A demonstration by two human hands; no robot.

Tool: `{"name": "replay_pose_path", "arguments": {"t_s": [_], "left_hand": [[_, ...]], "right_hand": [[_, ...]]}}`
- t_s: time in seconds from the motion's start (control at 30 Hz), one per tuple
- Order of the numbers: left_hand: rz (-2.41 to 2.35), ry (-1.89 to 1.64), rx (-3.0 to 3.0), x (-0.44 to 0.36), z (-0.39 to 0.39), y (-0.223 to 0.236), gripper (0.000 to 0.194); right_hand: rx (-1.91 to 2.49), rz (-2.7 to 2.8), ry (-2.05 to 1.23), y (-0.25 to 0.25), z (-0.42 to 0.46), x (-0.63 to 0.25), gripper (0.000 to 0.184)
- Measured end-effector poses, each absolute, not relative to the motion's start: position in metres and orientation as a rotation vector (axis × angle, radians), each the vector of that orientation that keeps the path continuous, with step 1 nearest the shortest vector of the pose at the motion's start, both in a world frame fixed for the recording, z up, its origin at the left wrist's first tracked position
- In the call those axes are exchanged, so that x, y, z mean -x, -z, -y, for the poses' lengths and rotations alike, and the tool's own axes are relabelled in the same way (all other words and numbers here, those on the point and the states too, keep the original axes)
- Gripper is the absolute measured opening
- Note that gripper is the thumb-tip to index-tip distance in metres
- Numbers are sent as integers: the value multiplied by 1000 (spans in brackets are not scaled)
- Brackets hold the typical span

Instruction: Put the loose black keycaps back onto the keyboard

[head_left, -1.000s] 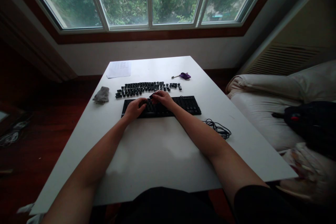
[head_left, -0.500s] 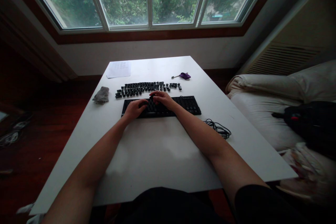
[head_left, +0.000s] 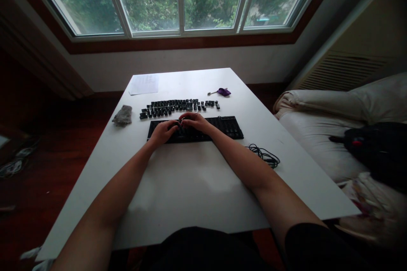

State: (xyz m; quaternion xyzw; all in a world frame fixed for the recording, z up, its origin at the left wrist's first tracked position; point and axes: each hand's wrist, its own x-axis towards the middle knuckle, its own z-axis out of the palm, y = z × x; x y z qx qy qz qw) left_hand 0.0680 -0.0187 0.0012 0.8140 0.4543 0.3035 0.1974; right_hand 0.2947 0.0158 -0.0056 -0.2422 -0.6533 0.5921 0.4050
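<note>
Grip-wise, both hands are curled over the long black plastic keyboard (head_left: 227,126), the left hand (head_left: 162,132) on its left half and the right hand (head_left: 196,122) near the middle. Fingers are bent and close to each other, but honestly I can't tell whether either one is pinching something; the tips get lost against the dark keys.

Keyboard lies flat, long side toward the person. I'd guess it's stiff and fairly light, so it could skid a bit on a smooth top. Best hold is probably the short ends or the front edge, with a palm steadying it. Just behind it are rows of small black plastic keycaps (head_left: 173,103), loose and likely very light, hard and a bit slick. I'd take those by their sides with fingertips.

White smooth-topped table (head_left: 197,182) under it all. Crumpled grey cloth (head_left: 123,116) sits to the left, white printed paper sheet (head_left: 144,84) at the far left corner, purple object with a thin stem (head_left: 224,92) at the far right (too small to say what), coiled black cable (head_left: 263,155) by the right forearm.

Room's dim: wide white-framed window (head_left: 210,0) ahead with trees outside, reddish-brown floor (head_left: 51,144), pale cushioned sofa (head_left: 305,131) on the right with a dark bag (head_left: 378,148) on it.
</note>
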Motion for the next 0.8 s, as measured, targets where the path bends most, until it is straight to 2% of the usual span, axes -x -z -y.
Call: {"name": "replay_pose_path", "arguments": {"t_s": [0.37, 0.8], "left_hand": [[-1232, -843, -2258, -69, 22, -8, 33], [-1255, -1066, -2095, -68, 22, -1, 30]], "right_hand": [[622, 1664, -1452, 3, -12, -293, 38], [661, 1631, -1450, 3, -12, -291, 40]]}}
